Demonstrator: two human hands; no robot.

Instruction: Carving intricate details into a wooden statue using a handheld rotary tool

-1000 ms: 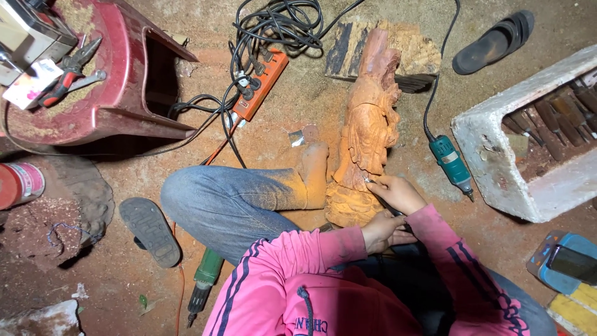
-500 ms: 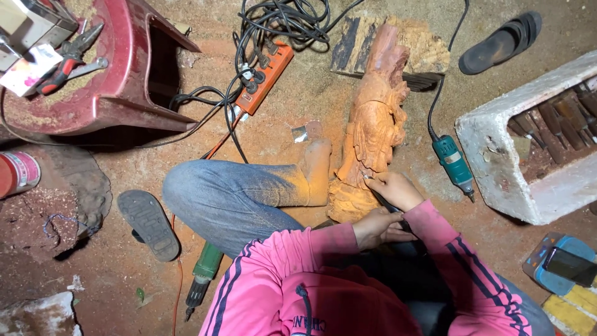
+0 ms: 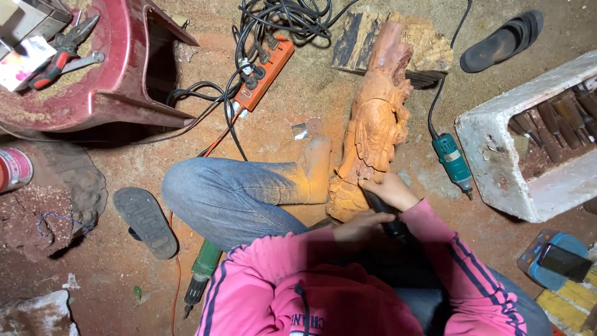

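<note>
A long orange-brown wood carving (image 3: 376, 124) lies on the dusty floor, its top end resting on a rough wood block (image 3: 429, 46). My right hand (image 3: 390, 190) presses against the carving's lower part and grips the front of a black hand tool (image 3: 390, 225). My left hand (image 3: 356, 228) closes on the same tool just behind it. My dust-covered foot (image 3: 317, 168) rests against the carving's left side, below my bent leg in jeans. The tool's tip is hidden by my fingers.
An orange power strip (image 3: 264, 78) with tangled black cables lies at the top. A teal grinder (image 3: 453, 163) and a white foam box of chisels (image 3: 497, 180) sit to the right. A maroon plastic chair (image 3: 106, 93), a sandal (image 3: 146, 221) and a green power tool (image 3: 202, 270) are on the left.
The view has drifted a little. Both hands stay on the black tool at the carving's lower part, with only small shifts.
</note>
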